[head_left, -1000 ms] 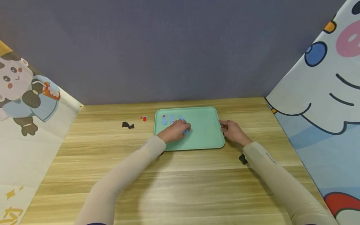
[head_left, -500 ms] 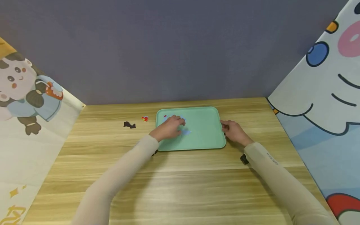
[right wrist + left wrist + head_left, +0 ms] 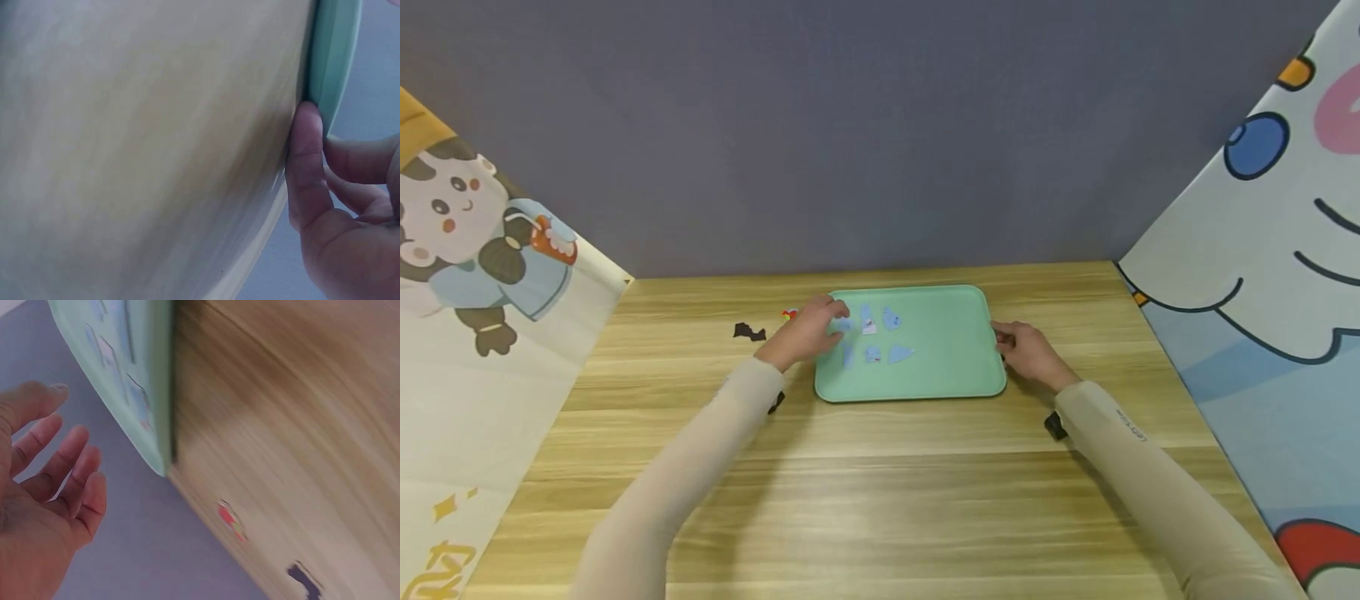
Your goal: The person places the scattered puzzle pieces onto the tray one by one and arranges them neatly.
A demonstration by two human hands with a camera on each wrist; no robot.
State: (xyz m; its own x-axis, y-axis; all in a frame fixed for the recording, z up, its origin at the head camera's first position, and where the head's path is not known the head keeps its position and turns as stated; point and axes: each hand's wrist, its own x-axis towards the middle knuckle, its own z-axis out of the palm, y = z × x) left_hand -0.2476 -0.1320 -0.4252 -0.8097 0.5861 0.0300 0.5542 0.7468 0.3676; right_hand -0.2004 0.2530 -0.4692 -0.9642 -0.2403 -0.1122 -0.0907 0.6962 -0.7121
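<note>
A mint-green tray lies on the table with several flat, light-blue cut-out pieces in two rows on its left half, one of them a pointed piece. Over the tray's left edge hovers my left hand, partly covering a piece in the back row. The left wrist view shows this left hand with loosely bent fingers and nothing in them. At the tray's right side my right hand pinches the rim. In the right wrist view the tray rim runs between thumb and fingers of the right hand.
Left of the tray, a small red-and-yellow piece and a dark, irregular flat piece lie on the wooden table. A grey panel stands behind. Cartoon-printed sheets flank both sides.
My left hand has let go of the pointed blue piece in the front row and moved left and back to the tray's left edge, uncovering the pieces. My right hand stays at the rim.
</note>
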